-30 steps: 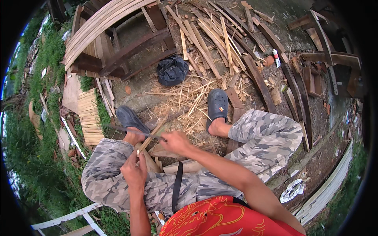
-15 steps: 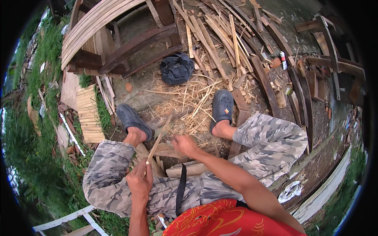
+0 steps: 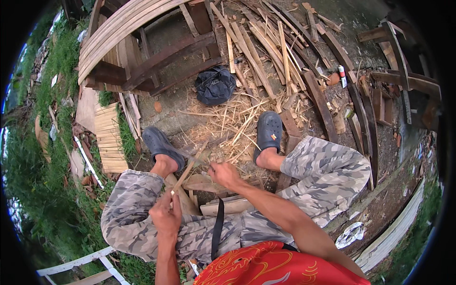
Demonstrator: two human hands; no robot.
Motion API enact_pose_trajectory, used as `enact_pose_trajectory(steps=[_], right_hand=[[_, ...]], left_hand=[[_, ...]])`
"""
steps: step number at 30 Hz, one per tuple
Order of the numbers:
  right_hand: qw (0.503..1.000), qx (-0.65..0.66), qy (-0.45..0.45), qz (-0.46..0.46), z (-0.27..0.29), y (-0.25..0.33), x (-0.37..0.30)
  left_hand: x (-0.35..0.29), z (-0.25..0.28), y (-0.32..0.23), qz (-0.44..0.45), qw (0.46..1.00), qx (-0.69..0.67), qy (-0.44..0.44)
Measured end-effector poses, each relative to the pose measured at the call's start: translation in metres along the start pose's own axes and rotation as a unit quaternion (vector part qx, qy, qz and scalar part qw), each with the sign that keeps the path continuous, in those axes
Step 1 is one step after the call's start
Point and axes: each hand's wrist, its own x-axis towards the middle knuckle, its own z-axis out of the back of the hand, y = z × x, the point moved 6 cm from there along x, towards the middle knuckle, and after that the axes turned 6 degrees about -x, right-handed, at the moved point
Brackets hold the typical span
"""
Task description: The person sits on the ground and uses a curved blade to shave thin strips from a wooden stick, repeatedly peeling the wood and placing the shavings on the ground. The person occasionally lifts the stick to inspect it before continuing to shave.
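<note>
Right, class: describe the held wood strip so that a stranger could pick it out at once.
Start with the camouflage trousers and find the left hand over the thigh on the picture's left. From its grip, a thin, tan strip slants up and to the right. Unlike the loose pieces lying farther up the picture, this one is held in a hand.

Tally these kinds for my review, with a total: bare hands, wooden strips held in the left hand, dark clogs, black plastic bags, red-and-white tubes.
Bare hands: 2 (left hand, right hand)
Held wooden strip: 1
Dark clogs: 2 (left clog, right clog)
Black plastic bag: 1
Red-and-white tube: 1
Total: 7
</note>
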Motion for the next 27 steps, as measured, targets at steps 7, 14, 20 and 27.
enact_pose_trajectory(steps=[7,14,20,27], right_hand=[[0.993,-0.049,-0.002,-0.107,-0.004,-0.034,0.011],[0.995,-0.047,-0.013,-0.089,-0.014,-0.054,0.011],[0.998,-0.011,0.028,-0.048,-0.020,-0.061,0.012],[0.966,-0.075,0.054,-0.240,-0.029,-0.119,0.003]], left_hand=[[-0.007,-0.003,-0.006,-0.032,0.999,-0.005,0.010],[-0.006,-0.003,-0.008,-0.042,0.999,-0.019,-0.001],[-0.004,-0.002,-0.006,-0.017,1.000,-0.021,0.003],[0.001,0.003,-0.005,0.037,0.997,-0.049,-0.035]])
